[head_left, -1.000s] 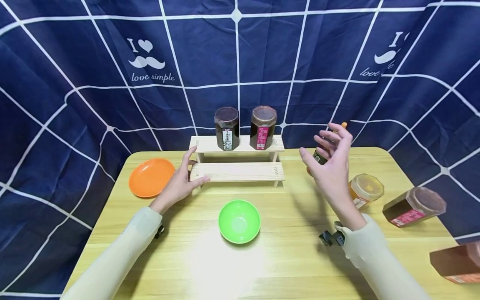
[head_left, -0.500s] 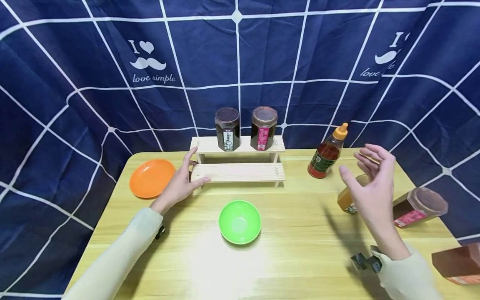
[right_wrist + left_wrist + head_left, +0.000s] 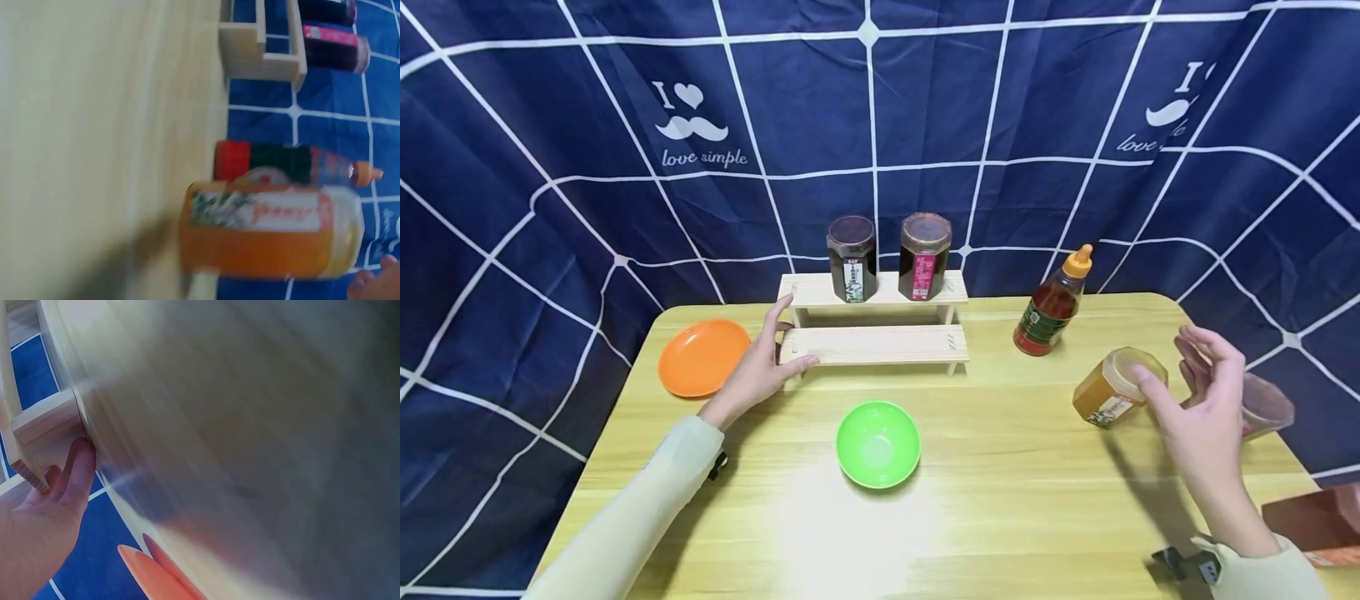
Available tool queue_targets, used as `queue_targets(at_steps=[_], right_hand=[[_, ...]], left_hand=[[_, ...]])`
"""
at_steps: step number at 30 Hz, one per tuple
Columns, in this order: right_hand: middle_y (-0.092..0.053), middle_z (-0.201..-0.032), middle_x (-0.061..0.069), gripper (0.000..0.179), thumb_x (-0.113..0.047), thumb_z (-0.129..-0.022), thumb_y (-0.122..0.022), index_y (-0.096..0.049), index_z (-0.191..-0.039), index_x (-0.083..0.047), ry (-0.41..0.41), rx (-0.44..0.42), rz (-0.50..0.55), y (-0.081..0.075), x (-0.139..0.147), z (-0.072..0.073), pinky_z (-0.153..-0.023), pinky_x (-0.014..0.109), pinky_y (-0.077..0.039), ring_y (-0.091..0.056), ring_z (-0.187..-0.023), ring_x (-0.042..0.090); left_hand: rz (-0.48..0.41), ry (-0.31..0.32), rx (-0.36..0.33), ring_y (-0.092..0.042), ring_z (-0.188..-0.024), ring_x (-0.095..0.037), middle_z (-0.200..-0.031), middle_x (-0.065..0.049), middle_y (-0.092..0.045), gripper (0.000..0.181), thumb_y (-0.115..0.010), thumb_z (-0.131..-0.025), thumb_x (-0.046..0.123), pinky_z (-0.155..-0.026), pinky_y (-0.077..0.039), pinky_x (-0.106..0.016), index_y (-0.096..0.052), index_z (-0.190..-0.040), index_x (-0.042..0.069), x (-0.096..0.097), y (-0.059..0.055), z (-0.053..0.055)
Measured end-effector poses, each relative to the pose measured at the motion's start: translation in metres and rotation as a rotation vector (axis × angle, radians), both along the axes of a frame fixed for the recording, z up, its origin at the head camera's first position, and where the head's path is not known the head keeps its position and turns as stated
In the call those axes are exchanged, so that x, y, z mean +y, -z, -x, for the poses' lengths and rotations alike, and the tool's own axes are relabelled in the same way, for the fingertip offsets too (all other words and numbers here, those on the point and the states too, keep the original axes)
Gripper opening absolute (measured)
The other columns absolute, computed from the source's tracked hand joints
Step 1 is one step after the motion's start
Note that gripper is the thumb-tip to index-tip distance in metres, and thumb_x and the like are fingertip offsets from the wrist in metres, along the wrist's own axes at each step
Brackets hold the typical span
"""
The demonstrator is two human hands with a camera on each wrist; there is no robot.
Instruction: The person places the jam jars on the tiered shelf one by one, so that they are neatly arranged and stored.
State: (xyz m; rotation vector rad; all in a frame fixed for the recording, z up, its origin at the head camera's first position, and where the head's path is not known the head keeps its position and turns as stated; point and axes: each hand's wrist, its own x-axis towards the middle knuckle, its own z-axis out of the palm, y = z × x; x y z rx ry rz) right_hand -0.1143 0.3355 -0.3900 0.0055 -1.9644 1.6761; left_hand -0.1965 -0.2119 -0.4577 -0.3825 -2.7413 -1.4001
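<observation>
My left hand (image 3: 752, 367) holds the left end of a two-tier wooden rack (image 3: 872, 343), its thumb at the lower board's front edge. In the left wrist view, fingers (image 3: 78, 469) reach around the rack's end. Two dark jars, one with a white label (image 3: 853, 267) and one with a pink label (image 3: 923, 258), stand on the upper tier. My right hand (image 3: 1210, 425) hovers with parted, bent fingers and nothing in them. Its thumb overlaps the lid of an amber jar (image 3: 1105, 396); behind the hand, another dark jar (image 3: 1266, 404) is partly hidden.
A red sauce bottle with an orange cap (image 3: 1051, 304) stands right of the rack. A green bowl (image 3: 878, 444) sits in front of the rack and an orange plate (image 3: 702, 357) to its left. A reddish-brown jar (image 3: 1318, 525) is at the right edge.
My right hand has moved away from the sauce bottle, rightward and toward the front, past the amber jar. My left hand stays on the rack.
</observation>
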Motion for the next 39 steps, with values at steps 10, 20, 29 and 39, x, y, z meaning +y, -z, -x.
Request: queue_targets(at_steps=[10, 20, 29, 39], right_hand=[[-0.049, -0.149, 0.004, 0.098, 0.029, -0.086, -0.071, -0.032, -0.164, -0.016, -0.224, -0.098, 0.088, 0.03, 0.028, -0.004, -0.101, 0.014, -0.046, -0.055, -0.134, 0.014], [-0.069, -0.127, -0.005, 0.101, 0.034, -0.086, -0.066, -0.023, -0.162, -0.017, -0.411, -0.155, 0.061, 0.053, 0.048, 0.003, -0.092, 0.016, -0.053, -0.07, -0.112, 0.002], [-0.054, -0.129, -0.012, 0.111, 0.018, -0.089, -0.079, -0.013, -0.171, -0.016, -0.296, -0.242, -0.423, 0.053, 0.053, 0.012, -0.09, 0.01, -0.049, -0.06, -0.113, -0.009], [-0.058, -0.127, -0.011, 0.103, 0.023, -0.087, -0.077, -0.023, -0.164, -0.02, -0.336, -0.223, -0.378, 0.053, 0.055, 0.015, -0.085, 0.012, -0.053, -0.064, -0.108, -0.007]], left_hand=[[0.024, -0.007, 0.001, -0.067, -0.097, -0.035, -0.147, -0.022, -0.057, 0.113, -0.089, -0.096, 0.032, -0.088, -0.051, -0.052, -0.008, -0.174, 0.043, -0.001, -0.003, -0.001], [0.029, -0.005, -0.011, -0.068, -0.096, -0.034, -0.147, -0.023, -0.057, 0.113, -0.088, -0.096, 0.032, -0.089, -0.052, -0.052, -0.007, -0.174, 0.042, 0.0, -0.004, -0.001], [0.038, -0.002, -0.01, -0.068, -0.094, -0.034, -0.148, -0.023, -0.057, 0.113, -0.088, -0.097, 0.032, -0.086, -0.052, -0.051, -0.006, -0.174, 0.041, 0.0, -0.004, 0.0], [0.033, 0.004, -0.024, -0.068, -0.093, -0.032, -0.148, -0.022, -0.058, 0.113, -0.088, -0.096, 0.037, -0.084, -0.052, -0.049, -0.006, -0.173, 0.044, 0.0, -0.004, 0.0]])
